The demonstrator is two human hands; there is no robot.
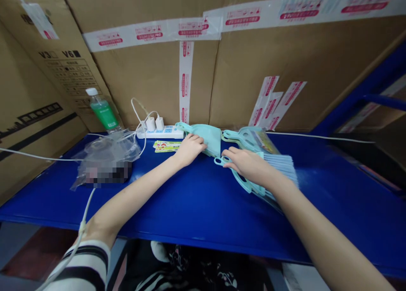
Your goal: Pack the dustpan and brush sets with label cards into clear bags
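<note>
A small turquoise dustpan (pixel 212 138) lies near the back of the blue table, its handle pointing left. The curled fingers of my left hand (pixel 191 149) are closed on its near left edge. To the right, my right hand (pixel 249 164) is closed over a turquoise hand brush (pixel 241 182) whose pale blue bristles (pixel 281 166) point right. My palm hides part of its handle. Just behind that hand, another turquoise handled piece (pixel 245 138) lies by a clear plastic bag with a yellowish label (pixel 267 142).
A white power strip (pixel 174 132) with plugged-in chargers stands against the cardboard boxes (pixel 152 79). Colourful printed strips (pixel 167 146) lie before it. At left are a green-labelled bottle (pixel 106 115), a crumpled clear bag (pixel 103 149) and loose white cables (pixel 41 156). A blue metal frame (pixel 355 86) rises at right.
</note>
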